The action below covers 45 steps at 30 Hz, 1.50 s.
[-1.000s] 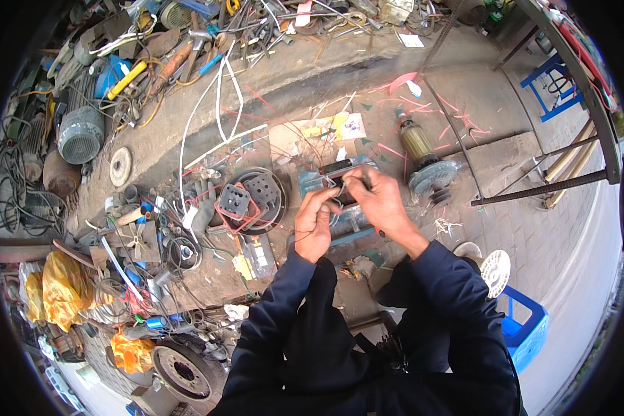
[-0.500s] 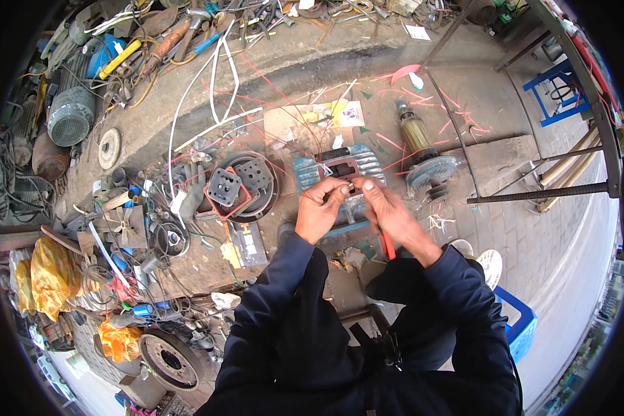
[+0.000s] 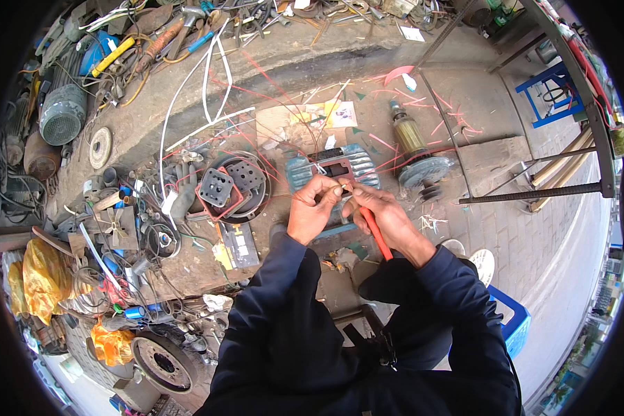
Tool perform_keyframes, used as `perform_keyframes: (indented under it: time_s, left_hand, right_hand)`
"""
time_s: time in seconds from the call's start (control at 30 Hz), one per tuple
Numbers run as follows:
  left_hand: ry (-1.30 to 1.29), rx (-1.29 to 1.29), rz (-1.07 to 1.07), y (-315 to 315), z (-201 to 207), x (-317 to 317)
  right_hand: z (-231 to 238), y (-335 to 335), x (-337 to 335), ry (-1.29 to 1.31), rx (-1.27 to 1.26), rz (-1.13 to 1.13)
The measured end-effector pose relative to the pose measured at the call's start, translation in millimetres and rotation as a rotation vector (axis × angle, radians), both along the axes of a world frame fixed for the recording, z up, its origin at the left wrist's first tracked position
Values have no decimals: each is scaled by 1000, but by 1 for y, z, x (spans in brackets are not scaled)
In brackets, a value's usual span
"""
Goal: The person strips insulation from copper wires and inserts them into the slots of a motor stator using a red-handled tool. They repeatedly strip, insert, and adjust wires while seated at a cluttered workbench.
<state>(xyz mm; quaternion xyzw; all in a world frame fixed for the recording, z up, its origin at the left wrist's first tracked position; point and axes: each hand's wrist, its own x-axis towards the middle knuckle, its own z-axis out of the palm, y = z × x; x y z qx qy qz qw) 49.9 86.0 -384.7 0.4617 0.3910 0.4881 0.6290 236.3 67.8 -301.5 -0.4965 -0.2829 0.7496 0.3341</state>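
Note:
Over the teal finned motor housing, my two hands meet fingertip to fingertip. The thumb and forefinger of my left hand are pinched on a tiny pale piece, too small to name. My right hand has its thumb and forefinger at the same spot. A red-handled tool is held in its curled fingers, the handle pointing down toward my knee; the tool's head is hidden. Behind my fingers is the housing's open reddish terminal box, with thin wires around it.
Right of the housing lies a motor rotor with a grey fan disc. Dark perforated blocks sit left, by a grey glove. Wire scraps and cardboard litter the ground beyond. A metal frame stands right.
My right hand has turned, and more of the red handle shows below its fingers. My left hand keeps its pinch by the terminal box. The whole view has shifted slightly.

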Motion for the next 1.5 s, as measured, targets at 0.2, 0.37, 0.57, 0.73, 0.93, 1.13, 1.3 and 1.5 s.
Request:
perform_keyframes:
  time_s: [0.2, 0.37, 0.57, 0.73, 0.93, 1.13, 1.3, 1.5]
  left_hand:
    - [20, 1, -33, 1, 0, -3]
    - [133, 50, -50, 0, 0, -4]
    - [175, 69, -20, -3, -1, -3]
    - [135, 73, 5, -3, -1, -1]
    - [304, 138, 1, -4, -1, -2]
    - [241, 115, 3, -5, 2, -1]
    - [313, 165, -6, -5, 6, -4]
    - [146, 112, -56, -2, 4, -6]
  right_hand:
    - [-3, 2, -4, 68, -67, -69]
    - [0, 3, 8, -20, -118, -117]
    - [13, -1, 12, 105, -88, -445]
    - [3, 0, -8, 78, -172, -181]
    - [1, 5, 20, 61, -236, -189]
    - [4, -1, -1, 124, -298, -202]
    - [11, 1, 15, 54, -203, -257]
    - [-1, -2, 5, 84, -149, -157]
